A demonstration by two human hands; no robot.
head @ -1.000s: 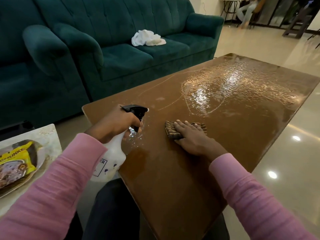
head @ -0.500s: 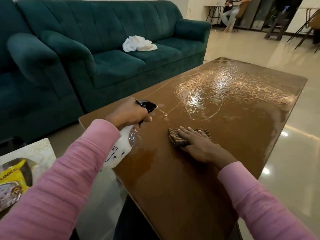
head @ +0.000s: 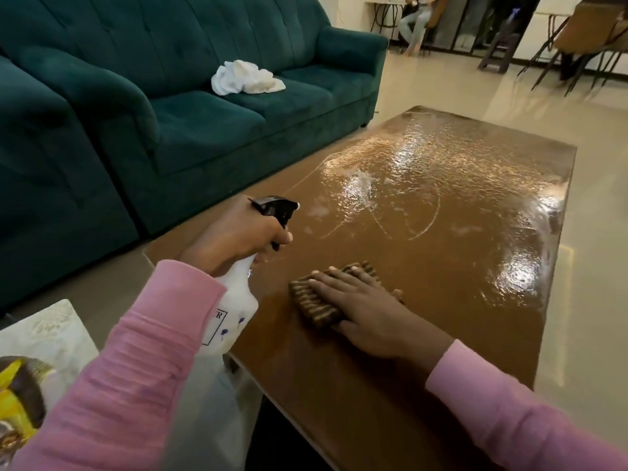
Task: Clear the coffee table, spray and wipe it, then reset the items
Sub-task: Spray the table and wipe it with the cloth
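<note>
Coffee table (head: 424, 283) was mid-spray, left hand (head: 234, 237) squeezing the spray bottle (head: 234, 300), right hand (head: 367, 311) flat on the cloth (head: 316, 300) at centre frame, wiping probably next.

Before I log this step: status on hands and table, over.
Left hand grips spray bottle, aimed over coffee table. Right hand flat on striped cloth. Far half wet. White rag lies on sofa.
</note>
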